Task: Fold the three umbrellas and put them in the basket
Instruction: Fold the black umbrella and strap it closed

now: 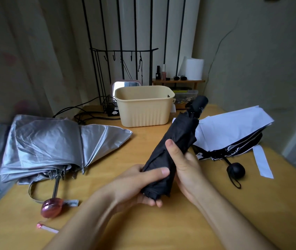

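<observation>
Nearest the camera, the left hand [140, 183] grips the lower end of a black umbrella [174, 139], thumb laid across the cloth and fingers curled beneath. The right hand [185, 166] wraps the same umbrella just above, thumb pointing up along the cloth. The umbrella is collapsed, its cloth gathered loosely around the shaft. It is held above the table [161, 222], tilted, with its black handle pointing up and away to the right.

To the left, a silver umbrella [41, 141] lies on the table, partly collapsed, with its cloth spread in loose folds. Its pink handle [50, 208] points toward the near edge. To the right, a white umbrella [233, 130] with black trim lies in a crumpled heap, its round black handle [236, 170] resting beside it.

Beyond the hands, a cream basket [143, 109] stands upright on the table, between the two lying umbrellas. No umbrella shows above its rim. Behind it stand a small mirror [125, 84] and a low shelf [178, 81] carrying a paper roll [194, 69].
</observation>
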